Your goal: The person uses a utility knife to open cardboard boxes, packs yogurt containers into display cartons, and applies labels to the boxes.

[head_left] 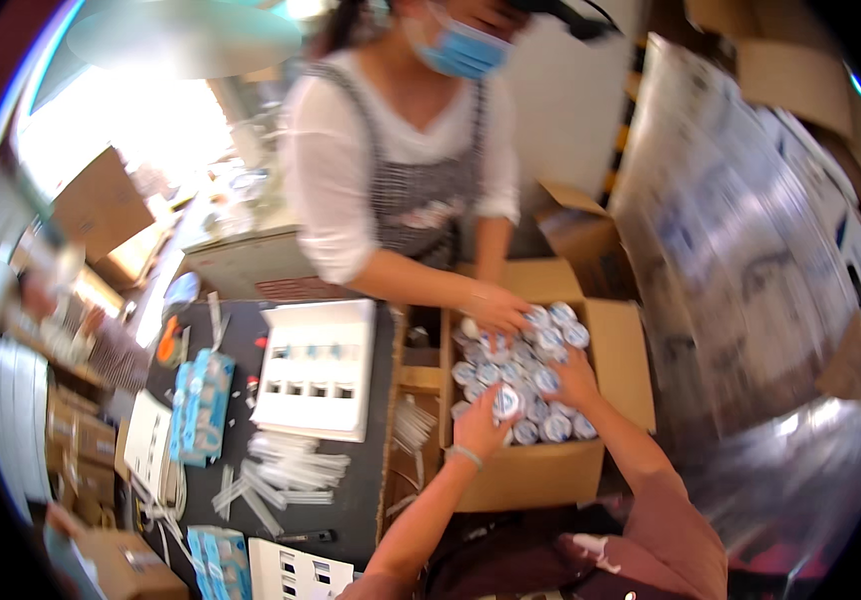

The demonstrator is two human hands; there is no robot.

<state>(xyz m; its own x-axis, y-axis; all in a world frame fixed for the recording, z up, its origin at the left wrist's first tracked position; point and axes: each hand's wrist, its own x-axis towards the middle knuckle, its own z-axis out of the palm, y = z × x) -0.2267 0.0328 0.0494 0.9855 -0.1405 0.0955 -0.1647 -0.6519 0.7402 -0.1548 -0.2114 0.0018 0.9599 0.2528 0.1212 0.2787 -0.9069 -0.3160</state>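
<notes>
An open cardboard box (524,480) stands before me, filled with small round-topped containers (556,427) bearing blue and white printed tops. My left hand (479,424) is over the near left part of the box, its fingers around one such container (506,403). At the right side of the box my right hand (574,379) rests among the containers, its fingers curled at one (547,380); whether it grips it is blurred. Across the box, a masked co-worker has a hand (502,311) reaching into the same containers, close to mine, and the other hand partly hidden behind it.
Left of the box is a dark table (359,480) with white slotted trays (318,375), clear plastic strips (299,465), blue packs (202,409), a utility knife (309,537) and orange-handled scissors (169,341). Large plastic-wrapped stacks (738,262) stand at the right. More people are at the far left.
</notes>
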